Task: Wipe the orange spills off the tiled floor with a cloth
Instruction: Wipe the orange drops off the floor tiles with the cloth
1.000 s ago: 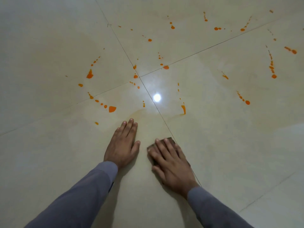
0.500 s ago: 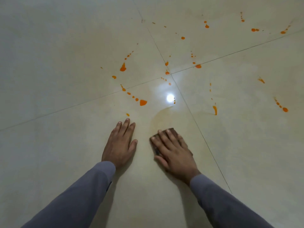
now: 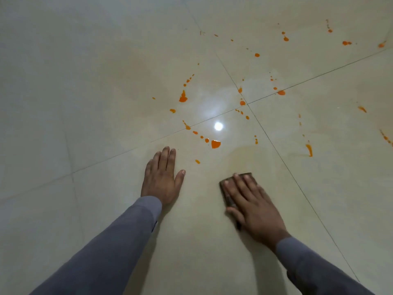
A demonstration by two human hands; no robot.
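The person is kneeling or leaning over a glossy cream tiled floor, with both arms reaching forward in grey sleeves. The right hand is lying flat, fingers straight and spread a little, and is pressing a dark brown cloth down against the tile. The cloth is showing only as a dark edge past the fingertips and along the thumb side of that hand; the rest is lying hidden under the palm. The left hand is resting open on the floor, palm down, fingers together and thumb angled out, holding nothing. It is sitting well apart from the right hand, on the same tile.

Just ahead of the right hand's fingertips a faint yellowish smear is showing on the tile. Orange spills are dotting the floor beyond both hands. The biggest orange blob is sitting ahead of the gap between the two hands, with a trail of small drops running away from it toward the left hand's far side. A single small drop is lying nearer, just beyond the left hand's thumb. Another teardrop splash is lying farther ahead of the left hand. To the outer side of the right hand a streaked orange mark is lying across a grout line. More spots are scattering far ahead of the right hand. A bright lamp reflection is glinting just beyond the biggest blob.
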